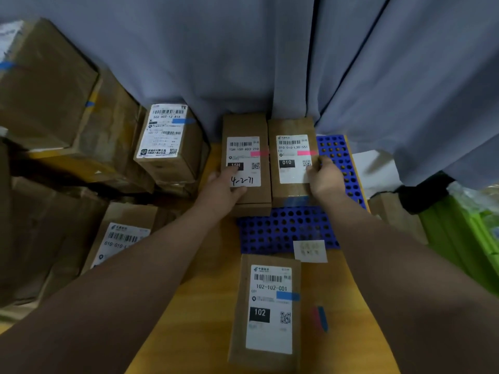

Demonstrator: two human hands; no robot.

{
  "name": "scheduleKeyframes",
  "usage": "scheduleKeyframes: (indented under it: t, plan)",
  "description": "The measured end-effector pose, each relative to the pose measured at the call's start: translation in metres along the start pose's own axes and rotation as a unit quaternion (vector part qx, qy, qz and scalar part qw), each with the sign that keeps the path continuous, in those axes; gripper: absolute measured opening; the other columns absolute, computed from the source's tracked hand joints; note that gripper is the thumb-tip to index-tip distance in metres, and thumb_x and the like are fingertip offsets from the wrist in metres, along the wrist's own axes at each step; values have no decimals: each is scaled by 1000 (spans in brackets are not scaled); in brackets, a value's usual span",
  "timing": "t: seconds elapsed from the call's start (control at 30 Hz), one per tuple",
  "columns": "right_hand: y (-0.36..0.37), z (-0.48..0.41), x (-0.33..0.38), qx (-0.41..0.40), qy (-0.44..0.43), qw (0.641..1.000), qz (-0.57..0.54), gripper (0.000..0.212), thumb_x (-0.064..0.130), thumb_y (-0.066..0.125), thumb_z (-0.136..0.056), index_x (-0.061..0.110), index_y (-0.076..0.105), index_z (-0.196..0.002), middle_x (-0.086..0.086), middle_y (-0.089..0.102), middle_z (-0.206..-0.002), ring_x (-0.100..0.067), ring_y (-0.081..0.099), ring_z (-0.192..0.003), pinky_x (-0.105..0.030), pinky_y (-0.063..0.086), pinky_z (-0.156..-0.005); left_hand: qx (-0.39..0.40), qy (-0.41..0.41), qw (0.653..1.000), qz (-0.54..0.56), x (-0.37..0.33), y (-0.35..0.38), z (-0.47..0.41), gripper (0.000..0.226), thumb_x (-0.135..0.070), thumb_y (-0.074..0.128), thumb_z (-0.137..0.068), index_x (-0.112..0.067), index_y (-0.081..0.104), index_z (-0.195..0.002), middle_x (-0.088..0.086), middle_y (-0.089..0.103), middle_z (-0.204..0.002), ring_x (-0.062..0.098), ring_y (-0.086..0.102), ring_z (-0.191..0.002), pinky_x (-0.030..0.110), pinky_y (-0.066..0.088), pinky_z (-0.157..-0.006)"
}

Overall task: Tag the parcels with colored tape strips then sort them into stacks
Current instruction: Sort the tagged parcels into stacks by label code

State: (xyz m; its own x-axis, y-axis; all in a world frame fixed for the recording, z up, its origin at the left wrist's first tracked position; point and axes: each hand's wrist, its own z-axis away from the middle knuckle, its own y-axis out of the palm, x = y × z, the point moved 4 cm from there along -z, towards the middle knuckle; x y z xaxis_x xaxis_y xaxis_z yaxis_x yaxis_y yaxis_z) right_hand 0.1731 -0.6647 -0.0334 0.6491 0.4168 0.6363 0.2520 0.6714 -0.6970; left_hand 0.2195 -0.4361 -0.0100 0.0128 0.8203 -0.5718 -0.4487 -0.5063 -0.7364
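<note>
Two pink-tagged parcels lie abreast at the far edge of the table (pixel 216 292), long axes pointing away from us; our left hand (pixel 225 188) grips the left parcel (pixel 244 125), our right hand (pixel 324 176) the right parcel (pixel 290 128).

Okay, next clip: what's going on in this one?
A person is sorting tape-tagged parcels on a yellow table. The left hand holds the 15H parcel and the right hand holds the 010 parcel. Both carry pink tape and sit side by side by the curtain. The 102 parcel, with blue tape, lies nearer, untouched, with spare strips beside it.
</note>
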Motion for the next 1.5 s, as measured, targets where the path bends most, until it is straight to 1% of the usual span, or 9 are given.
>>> scheduleKeyframes:
  t: [0.1,0.17,0.3,0.57,0.7,0.8,1.0,1.2,1.5]
  plan:
    - [-3,8,5,10,3,996,92,54,34,41,-100,17,24,-148,-18,45,-139,-36,43,-126,-43,41,-92,10,-7,999,-48,-6,-2,-1,56,-33,54,-94,-27,30,-145,12,34,-141,28,44,-124,38,41,-100]
    - [-9,19,14,-12,-39,991,128,61,37,41,-99,19,14,-151,-16,34,-146,-35,33,-132,-48,38,-99,23,-8,995,-101,-13,-6,1,57,-36,52,-95,-25,29,-146,13,28,-146,31,36,-130,40,35,-106]
    - [-27,45,40,-38,-141,977,153,56,35,44,-98,18,22,-147,-15,39,-139,-31,35,-126,-44,41,-93,15,7,988,-153,-34,-28,12,58,-41,50,-95,-19,30,-146,15,6,-156,35,11,-142,44,21,-114]
    - [-75,128,105,-47,-299,949,86,52,35,43,-99,10,32,-144,-17,43,-141,-35,36,-131,-47,35,-105,-131,110,976,-136,-87,-102,102,41,-35,51,-95,-13,50,-130,14,45,-134,31,37,-124,38,30,-104]
    - [-96,183,152,-57,-378,924,6,50,36,46,-98,13,39,-141,-10,50,-138,-27,43,-130,-41,38,-105,-217,136,962,-98,-94,-150,155,41,-33,53,-94,-14,51,-130,13,45,-136,30,35,-130,27,21,-104]
    - [-103,221,184,-47,-405,912,-54,46,35,47,-98,14,42,-139,-10,52,-134,-24,48,-124,-39,39,-103,-262,150,951,-68,-92,-189,192,39,-34,54,-93,-16,54,-128,11,47,-133,30,36,-128,26,23,-103]
    - [-89,274,235,-41,-439,893,-85,40,36,50,-97,15,49,-132,-7,56,-125,-21,53,-116,-40,43,-98,-340,171,923,-50,-57,-260,242,35,-33,59,-91,-14,61,-120,13,56,-125,30,46,-122,27,29,-102]
    - [-29,311,290,-18,-464,875,-134,29,30,55,-95,15,57,-120,-5,61,-119,-18,56,-110,-37,44,-98,-358,176,916,-29,12,-324,266,31,-33,57,-92,-18,61,-119,6,55,-124,25,45,-121,32,34,-103]
    - [54,340,349,18,-397,911,-108,29,33,58,-93,18,58,-117,-2,61,-116,-16,57,-105,-29,44,-92,-305,116,945,-11,135,-397,240,37,-37,55,-93,-23,54,-127,3,47,-136,23,44,-126,39,37,-104]
